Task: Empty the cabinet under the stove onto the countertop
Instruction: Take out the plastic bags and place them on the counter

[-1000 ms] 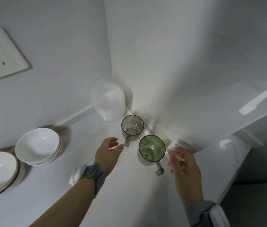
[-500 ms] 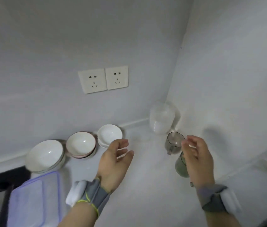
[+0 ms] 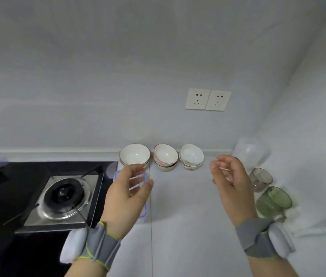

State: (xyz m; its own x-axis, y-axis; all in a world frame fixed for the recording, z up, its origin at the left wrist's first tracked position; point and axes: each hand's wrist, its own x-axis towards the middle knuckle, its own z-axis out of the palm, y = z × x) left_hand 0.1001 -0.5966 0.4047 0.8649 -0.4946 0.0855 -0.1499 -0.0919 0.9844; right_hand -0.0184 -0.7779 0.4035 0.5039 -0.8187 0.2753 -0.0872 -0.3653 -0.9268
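Left hand [image 3: 127, 196] and right hand [image 3: 232, 184] hover, fingers loosely curled, holding nothing; stacked bowls [image 3: 165, 156], grey cup [image 3: 261, 177] and green cup [image 3: 276, 198] stand empty on the countertop [image 3: 188, 216]

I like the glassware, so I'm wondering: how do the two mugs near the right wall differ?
The grey mug is smoky grey-brown; the green mug is tinted green. The grey mug stands farther back, the green mug nearer the person. Both are see-through, upright and stand on the countertop.
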